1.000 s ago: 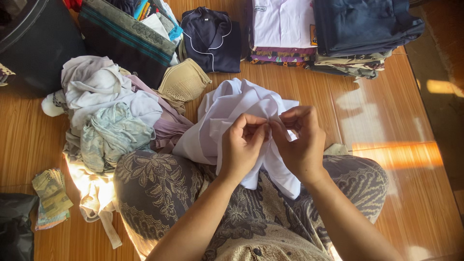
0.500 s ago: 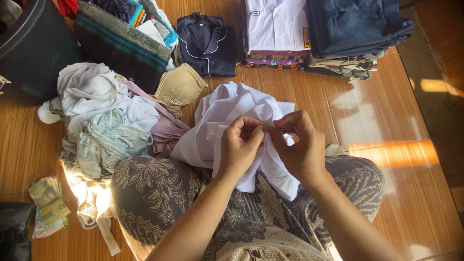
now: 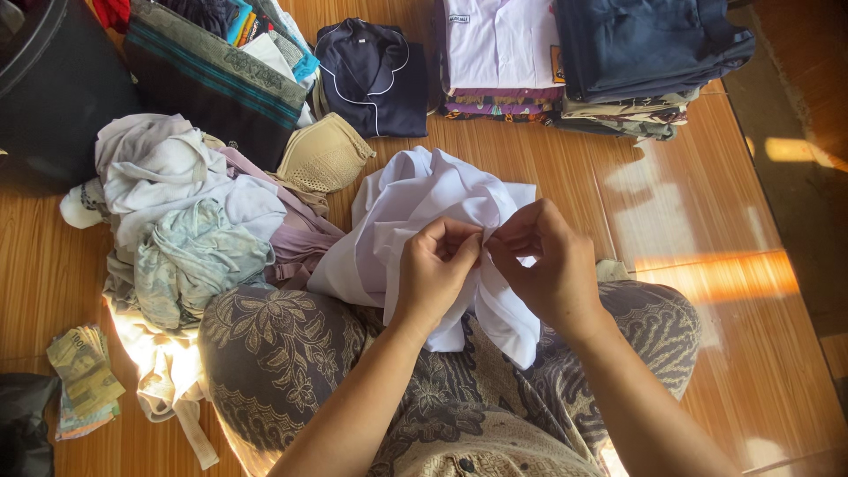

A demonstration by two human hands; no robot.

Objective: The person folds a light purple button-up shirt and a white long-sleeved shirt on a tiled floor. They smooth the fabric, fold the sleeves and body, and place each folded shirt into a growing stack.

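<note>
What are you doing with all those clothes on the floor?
A person sits on the wooden floor with a crumpled white cotton shirt in their lap. The left hand and right hand both pinch the shirt's fabric at one spot in front of them. Beside their knee lies a loose heap of pale unfolded clothes. Farther off sit a folded navy pyjama top with white piping and neat stacks of folded clothes.

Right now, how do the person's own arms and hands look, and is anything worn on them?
Both forearms are bare: no sleeves reach into view. The left hand and the right hand carry no gloves, and no ring, watch or bracelet shows. The fingers have short, unpainted nails as far as visible.
</note>
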